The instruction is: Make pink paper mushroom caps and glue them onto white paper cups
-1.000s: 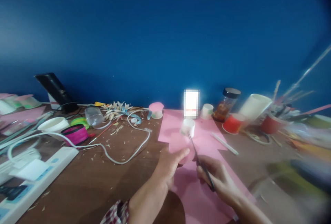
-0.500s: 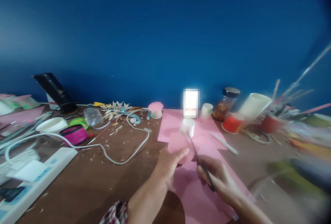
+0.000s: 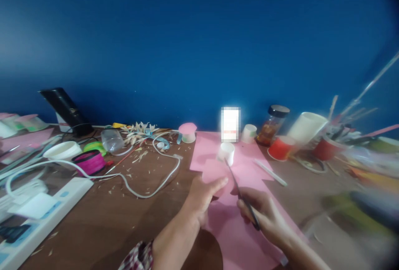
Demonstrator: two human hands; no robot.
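My left hand [image 3: 204,197] is closed on a pink paper piece [image 3: 212,172], its thumb lying on top. A pair of dark scissors [image 3: 237,189] is gripped in my right hand [image 3: 260,209], with the blades pointing away from me along the right side of the paper. Just beyond the blade tips a small white paper cup [image 3: 226,153] stands on a larger pink sheet [image 3: 246,236]. My fingers hide part of the held paper and of the scissor handles.
A glowing, pixelated device [image 3: 230,124] stands against the blue wall. To the right are a lidded jar [image 3: 274,124], a red cup [image 3: 281,148] and a white stick [image 3: 270,173]. Wood shavings, a white cable [image 3: 149,196] and a power strip [image 3: 59,212] lie on the left.
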